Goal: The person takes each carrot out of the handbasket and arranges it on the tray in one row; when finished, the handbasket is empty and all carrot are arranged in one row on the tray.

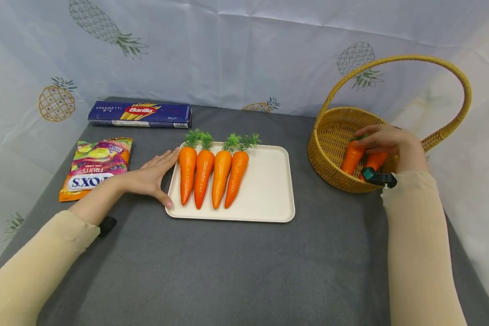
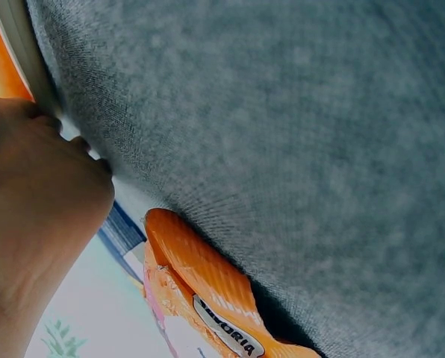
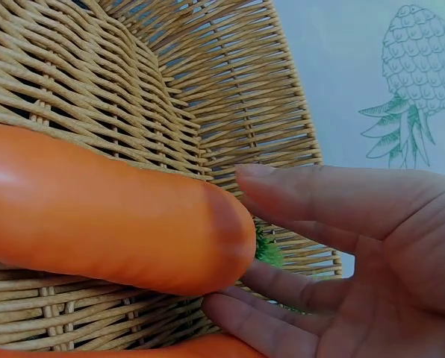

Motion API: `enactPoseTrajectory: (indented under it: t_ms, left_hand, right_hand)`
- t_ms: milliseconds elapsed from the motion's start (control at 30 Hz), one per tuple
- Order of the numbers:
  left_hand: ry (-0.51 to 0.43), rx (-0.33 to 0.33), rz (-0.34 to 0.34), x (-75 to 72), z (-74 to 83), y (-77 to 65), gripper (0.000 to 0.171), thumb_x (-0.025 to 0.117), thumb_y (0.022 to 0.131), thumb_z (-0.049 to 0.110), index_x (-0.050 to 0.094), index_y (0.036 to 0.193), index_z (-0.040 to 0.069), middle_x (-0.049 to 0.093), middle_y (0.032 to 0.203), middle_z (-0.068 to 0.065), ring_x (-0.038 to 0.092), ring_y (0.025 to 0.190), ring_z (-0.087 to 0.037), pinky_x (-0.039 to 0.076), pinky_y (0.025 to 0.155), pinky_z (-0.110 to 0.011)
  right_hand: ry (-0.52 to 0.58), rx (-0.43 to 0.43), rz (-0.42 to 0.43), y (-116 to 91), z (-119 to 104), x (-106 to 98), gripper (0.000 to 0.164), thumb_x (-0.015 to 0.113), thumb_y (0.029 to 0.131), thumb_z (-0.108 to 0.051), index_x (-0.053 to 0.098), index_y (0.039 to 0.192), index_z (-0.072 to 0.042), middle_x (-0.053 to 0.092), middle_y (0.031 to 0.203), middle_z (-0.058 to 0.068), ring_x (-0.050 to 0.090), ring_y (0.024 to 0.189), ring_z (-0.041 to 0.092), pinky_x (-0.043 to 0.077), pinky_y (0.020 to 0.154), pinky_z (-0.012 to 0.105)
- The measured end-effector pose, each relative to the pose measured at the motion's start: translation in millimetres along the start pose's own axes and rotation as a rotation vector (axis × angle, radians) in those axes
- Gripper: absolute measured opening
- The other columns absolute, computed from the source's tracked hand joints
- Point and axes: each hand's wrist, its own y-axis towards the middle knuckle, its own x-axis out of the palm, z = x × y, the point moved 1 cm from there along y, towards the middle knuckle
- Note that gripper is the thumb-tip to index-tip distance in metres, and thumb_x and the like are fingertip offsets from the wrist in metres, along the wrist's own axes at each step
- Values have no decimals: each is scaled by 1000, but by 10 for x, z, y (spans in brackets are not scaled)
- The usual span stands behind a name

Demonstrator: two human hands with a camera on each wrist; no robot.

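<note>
In the head view my right hand (image 1: 385, 138) reaches into the wicker basket (image 1: 326, 149), over the top end of an orange carrot (image 1: 352, 157). The right wrist view has its thumb and fingers around the blunt end of that carrot (image 3: 118, 212), with a bit of green leaf behind them. A second carrot (image 1: 376, 160) lies beside it in the basket, partly hidden by the hand. My left hand (image 1: 151, 176) is spread along the left edge of a cream tray (image 1: 269, 185), thumb at the near corner. Several leafy-topped carrots (image 1: 222, 176) lie side by side on the tray.
A blue spaghetti box (image 1: 140, 114) lies at the back left. In front of it is a bag of fruit candy (image 1: 98, 167), close to my left forearm. The basket's tall handle (image 1: 415, 58) arches above my right hand. A pineapple-print curtain (image 1: 236, 59) hangs behind the grey table (image 1: 244, 271).
</note>
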Motion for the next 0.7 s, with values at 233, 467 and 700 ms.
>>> enactPoseTrajectory:
  t_ms: [233,467,700]
  left_hand:
    - [1,-2,1,-1,-9,-3,145,90,61,49,-9,159,10,-8,168,-18,-9,154,-46,-5,119,-70]
    - [2,-1,-3,-3,-4,3,145,90,61,50,-10,159,10,-9,168,-18,-10,154,-46,-5,119,-70]
    - [6,4,1,0,-5,5,145,90,61,49,-8,159,8,-8,168,-19,-9,154,-46,-5,119,-70]
  right_hand:
    - [-75,-57,-28,43,-12,17,70,54,102,-33,23,154,1,25,156,28,57,103,-5,52,105,39]
    - [-116,-51,-36,57,-23,57,70,54,102,-34,23,154,1,25,156,29,54,126,27,46,110,49]
    - [-153,-40,-23,100,-22,62,69,56,101,-34,28,152,2,33,151,29,56,126,32,49,107,48]
